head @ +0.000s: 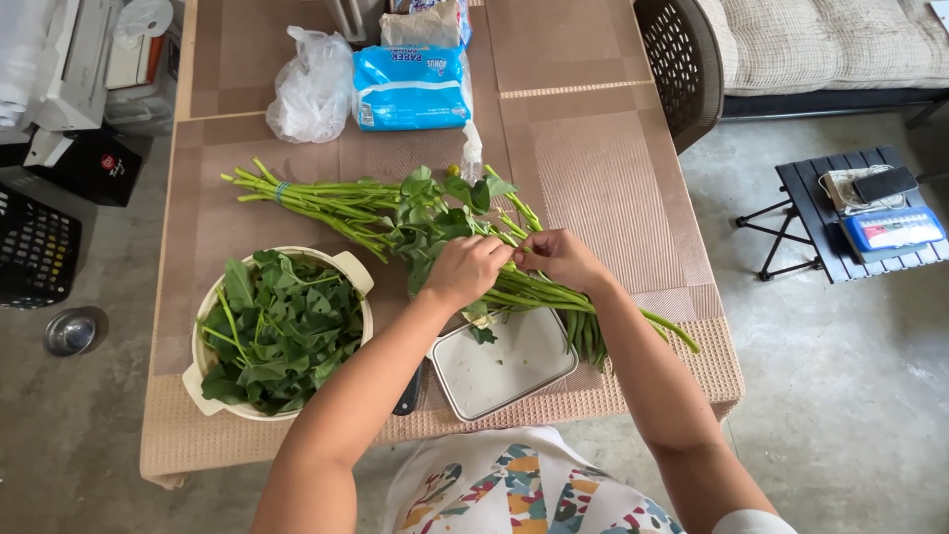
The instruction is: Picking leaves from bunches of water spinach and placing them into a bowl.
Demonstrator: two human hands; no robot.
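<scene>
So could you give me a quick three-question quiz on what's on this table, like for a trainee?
1. True or false: the round bowl holds picked green leaves.
2. What are both hands, left and right, holding?
3. The white square tray is: A) heaped with leaves, B) nearly empty, C) upside down.

Key:
1. True.
2. A stem from the bunch of leafy stalks, pinched between them.
3. B.
</scene>
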